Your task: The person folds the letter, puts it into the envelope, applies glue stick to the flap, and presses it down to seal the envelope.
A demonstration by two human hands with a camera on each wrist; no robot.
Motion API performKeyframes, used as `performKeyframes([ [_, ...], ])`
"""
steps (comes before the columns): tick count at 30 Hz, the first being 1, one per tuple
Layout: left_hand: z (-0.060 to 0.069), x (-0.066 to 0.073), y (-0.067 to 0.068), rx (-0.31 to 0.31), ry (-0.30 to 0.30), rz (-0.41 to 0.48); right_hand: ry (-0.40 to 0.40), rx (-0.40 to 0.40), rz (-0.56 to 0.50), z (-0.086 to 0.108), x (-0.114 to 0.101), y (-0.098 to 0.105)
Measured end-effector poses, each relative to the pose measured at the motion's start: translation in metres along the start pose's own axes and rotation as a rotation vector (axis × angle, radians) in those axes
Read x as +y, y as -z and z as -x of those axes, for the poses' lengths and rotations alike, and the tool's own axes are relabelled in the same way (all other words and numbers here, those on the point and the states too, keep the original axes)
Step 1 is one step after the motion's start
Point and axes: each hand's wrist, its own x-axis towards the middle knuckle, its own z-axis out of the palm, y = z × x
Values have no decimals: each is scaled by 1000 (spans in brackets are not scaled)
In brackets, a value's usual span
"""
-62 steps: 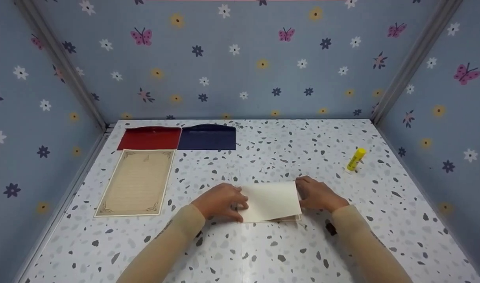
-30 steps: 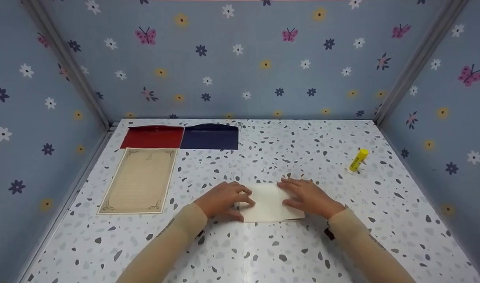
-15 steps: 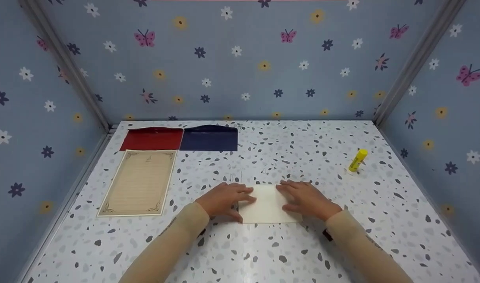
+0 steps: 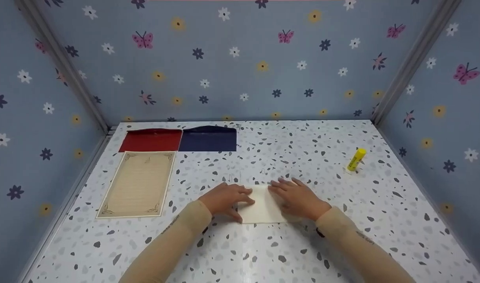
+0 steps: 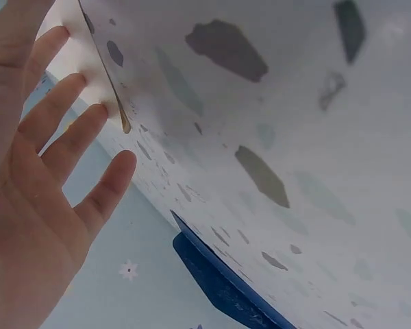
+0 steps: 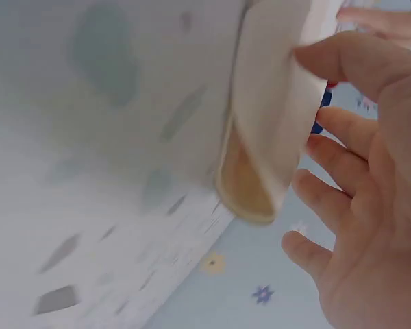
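Note:
A folded sheet of cream paper (image 4: 261, 208) lies on the table in front of the person, its plain side up. The left hand (image 4: 224, 199) rests on its left edge with the fingers spread. The right hand (image 4: 297, 198) presses on its right part, fingers extended and covering that end. In the left wrist view, fingertips of the left hand (image 5: 48, 164) touch the paper (image 5: 89, 62) near its edge. The right wrist view has the right hand (image 6: 377, 171) against the folded paper (image 6: 270, 89), whose layers part slightly at the end, showing a tan inner side.
Ahead to the left lie a red envelope (image 4: 151, 140) and a navy envelope (image 4: 208, 140), flaps open. Below the red one is a tan letter sheet (image 4: 137, 184) with an ornate border. A yellow glue stick (image 4: 356, 159) stands at right. Patterned walls (image 4: 240, 59) enclose the table.
The right hand has moved from the paper's right edge leftward onto its top, and the raised upper layer now lies down flat. The left hand has stayed on the left edge.

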Motion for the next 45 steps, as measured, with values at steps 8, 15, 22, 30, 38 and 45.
performKeyframes([
  [8, -7, 3, 3, -63, 46, 19, 62, -79, 225, -22, -22, -8],
  [15, -13, 2, 5, -88, 64, 44, 16, -138, 167, -27, -21, -11],
  [22, -13, 3, 4, -99, 74, 63, -45, -139, 90, -19, -8, -5],
  [30, -9, 1, 3, -90, 73, 94, -124, -205, 67, 3, 16, 0],
  [38, -7, 4, 5, -87, 84, 118, -235, -227, -14, 20, 36, -3],
  [45, -22, 17, 3, -53, 93, 93, -284, -245, -48, 19, 33, -1],
])
